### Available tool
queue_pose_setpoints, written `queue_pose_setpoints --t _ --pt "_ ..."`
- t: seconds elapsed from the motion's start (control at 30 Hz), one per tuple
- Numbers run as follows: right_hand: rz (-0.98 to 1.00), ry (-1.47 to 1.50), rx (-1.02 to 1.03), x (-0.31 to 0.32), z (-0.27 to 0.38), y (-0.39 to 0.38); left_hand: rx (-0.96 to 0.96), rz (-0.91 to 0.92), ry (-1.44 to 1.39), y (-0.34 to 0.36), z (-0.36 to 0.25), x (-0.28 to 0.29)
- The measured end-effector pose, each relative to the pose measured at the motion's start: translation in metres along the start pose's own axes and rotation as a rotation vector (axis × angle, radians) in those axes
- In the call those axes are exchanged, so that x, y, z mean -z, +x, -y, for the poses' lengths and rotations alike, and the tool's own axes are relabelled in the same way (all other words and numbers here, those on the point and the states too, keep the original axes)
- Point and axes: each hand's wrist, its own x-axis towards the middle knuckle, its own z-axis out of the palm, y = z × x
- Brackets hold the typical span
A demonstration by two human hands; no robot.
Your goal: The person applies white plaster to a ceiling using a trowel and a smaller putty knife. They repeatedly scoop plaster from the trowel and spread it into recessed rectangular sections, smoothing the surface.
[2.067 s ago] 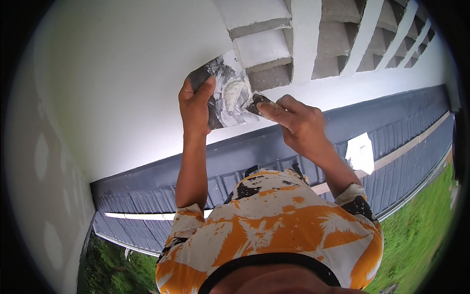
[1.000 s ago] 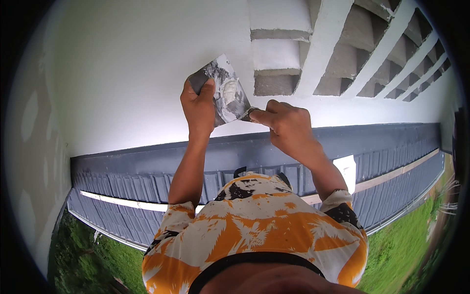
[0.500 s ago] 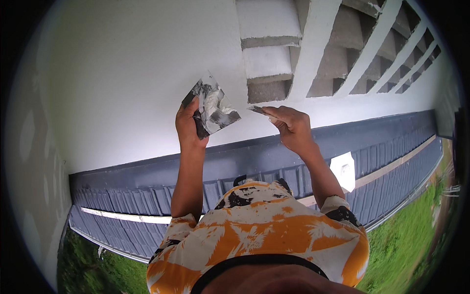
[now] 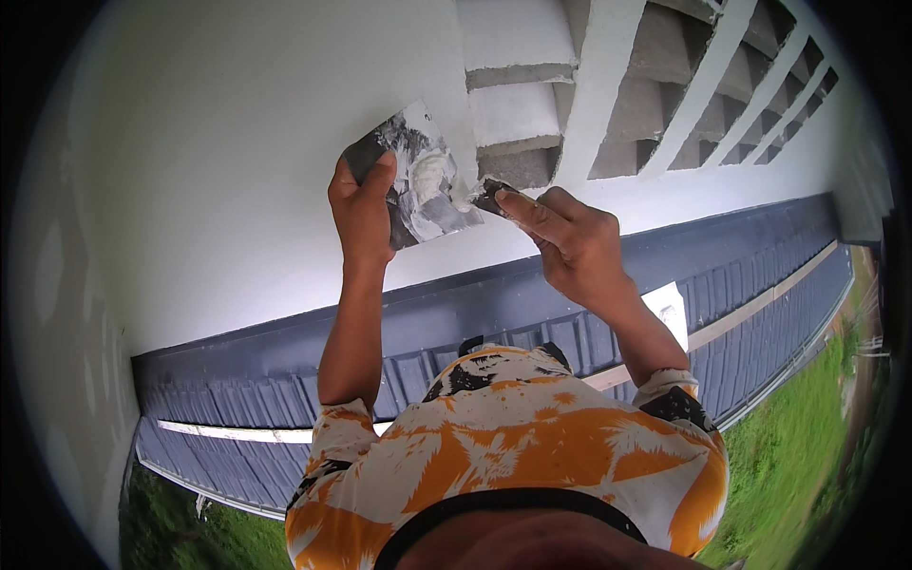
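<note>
My left hand is closed around the edge of a dark, flat plate, thumb lying on its upper face. White putty is heaped and smeared across that plate, which is tilted in front of the pale wall. In my right hand I grip a small dark putty knife, index finger stretched along it. White paste clings to the knife's end, which is at the right edge of the putty. Whether it touches the plate I cannot tell.
A white wall stands ahead, with several slanted openings at the upper right. Below runs a dark ribbed roof with a wooden strip on it. A white sheet-like piece lies behind my right forearm. Grass shows beyond the roof.
My right hand has turned the putty knife and brought it to the putty on the plate. My left hand has raised the plate slightly.
</note>
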Motion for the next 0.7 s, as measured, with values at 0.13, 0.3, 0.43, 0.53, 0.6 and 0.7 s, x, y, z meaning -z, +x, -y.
queue_pose_setpoints --t 0.13,0.3,0.43,0.53,0.6,0.7 --pt "0.15 -0.248 0.103 0.003 0.012 0.002 -0.068 0.03 0.141 0.003 -0.013 -0.004" --pt "-0.082 0.44 -0.181 -0.016 -0.018 0.001 -0.05 -0.062 0.091 0.019 -0.033 0.012" --pt "-0.343 0.785 -0.65 -0.033 -0.044 0.023 -0.051 0.294 0.055 0.078 -0.08 0.044" --pt "-0.597 0.736 -0.637 -0.064 -0.071 0.046 -0.12 0.494 0.165 0.15 -0.142 0.077" --pt "-0.731 0.576 -0.638 -0.091 -0.079 0.072 -0.143 0.579 0.212 0.185 -0.203 0.1" --pt "-0.818 0.02 -0.745 -0.118 -0.084 0.095 -0.217 0.166 0.502 0.238 -0.235 0.121"
